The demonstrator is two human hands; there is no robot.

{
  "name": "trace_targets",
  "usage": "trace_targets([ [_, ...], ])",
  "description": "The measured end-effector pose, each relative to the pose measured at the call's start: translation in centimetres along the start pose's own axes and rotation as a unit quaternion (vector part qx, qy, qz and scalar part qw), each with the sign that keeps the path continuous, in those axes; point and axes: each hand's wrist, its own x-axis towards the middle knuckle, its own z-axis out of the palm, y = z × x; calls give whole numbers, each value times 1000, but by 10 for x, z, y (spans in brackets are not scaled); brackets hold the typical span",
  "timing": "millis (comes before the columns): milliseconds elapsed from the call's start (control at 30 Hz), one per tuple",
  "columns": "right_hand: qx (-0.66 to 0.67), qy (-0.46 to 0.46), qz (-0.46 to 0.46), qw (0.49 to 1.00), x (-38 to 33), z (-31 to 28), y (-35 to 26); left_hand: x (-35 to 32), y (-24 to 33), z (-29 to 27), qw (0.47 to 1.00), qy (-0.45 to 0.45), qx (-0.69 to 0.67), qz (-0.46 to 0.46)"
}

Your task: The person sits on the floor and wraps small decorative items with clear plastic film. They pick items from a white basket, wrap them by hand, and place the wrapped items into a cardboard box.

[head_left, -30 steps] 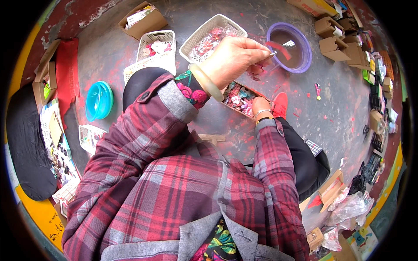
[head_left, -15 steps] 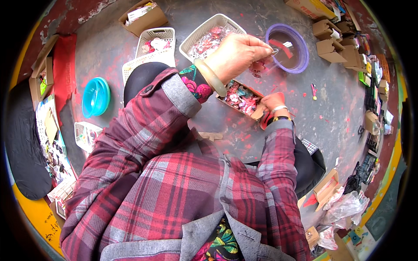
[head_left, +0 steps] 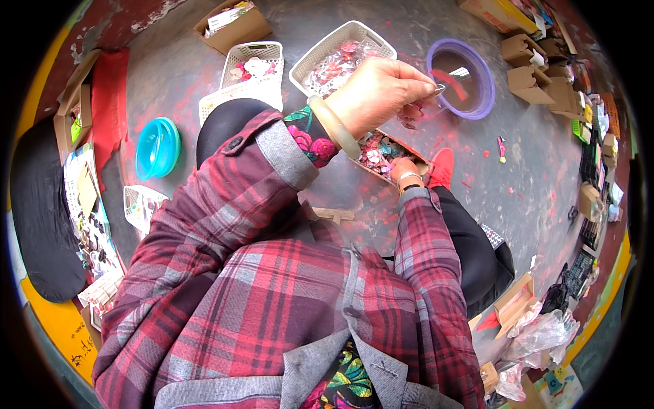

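My left hand (head_left: 381,88) is closed in a pinch, raised in front of me. Between its thumb and fingers is the edge of a small clear plastic bag (head_left: 441,89); red pieces (head_left: 411,114) hang beneath the hand, seemingly inside it. Below, a narrow cardboard box (head_left: 417,158) sits on the floor, filled with small pink, red, white and teal pieces (head_left: 375,150). My right hand (head_left: 406,168) reaches into the box's near right end. Its fingertips are among the pieces, so their grip is hidden.
A white basket (head_left: 297,76) of bagged red pieces stands beyond my left hand. Right of it is a purple basin (head_left: 488,88). Further left are a smaller white basket (head_left: 253,48) and teal bowls (head_left: 158,148). My red shoe (head_left: 443,168) is beside the box.
My right hand has moved left from the box's end to the pieces inside. My left hand keeps its pinch on the bag. The whole view has shifted slightly.
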Motion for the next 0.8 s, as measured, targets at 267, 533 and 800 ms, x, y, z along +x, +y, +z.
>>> trace_targets([
  [267,231,-133,-76,961,-56,-87,-16,-2,-4,-7,1000,20,16,8],
  [533,123,63,-4,990,-53,-90,-29,-2,-4,-5,1000,12,12,6],
  [800,126,1,52,991,-39,-68,-48,-3,-4,-4,1000,16,12,1],
])
